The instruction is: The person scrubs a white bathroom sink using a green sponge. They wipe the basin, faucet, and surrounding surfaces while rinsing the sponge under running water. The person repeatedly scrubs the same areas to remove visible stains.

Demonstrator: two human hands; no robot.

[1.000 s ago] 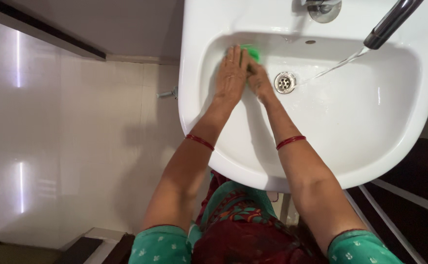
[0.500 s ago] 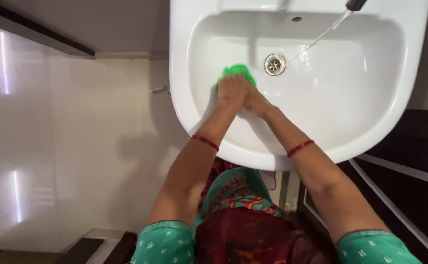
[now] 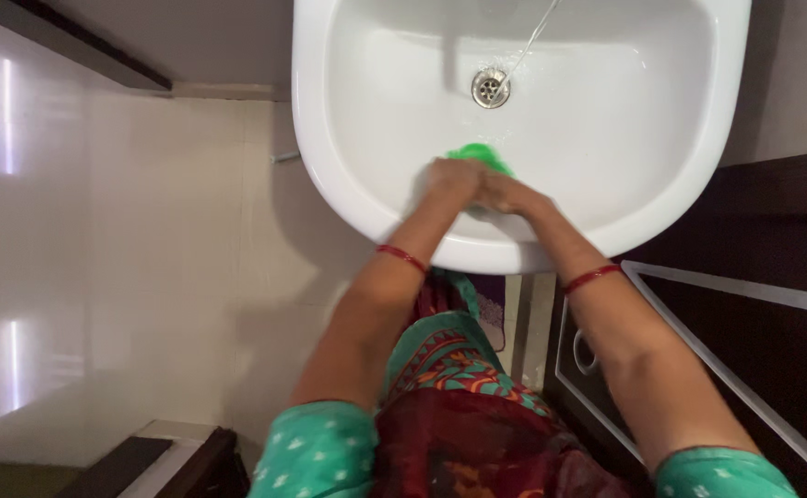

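Left hand [image 3: 449, 182] and right hand [image 3: 506, 194] pressed together on green scrubber [image 3: 480, 155], against sink [image 3: 689, 138] near wall, below drain [image 3: 490, 88].

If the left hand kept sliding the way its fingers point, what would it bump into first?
The left hand already presses on the green scrubber, so that comes first. Past it lies the smooth white basin, and the drain sits roughly in that line, though the fingers' exact direction is hard to judge.
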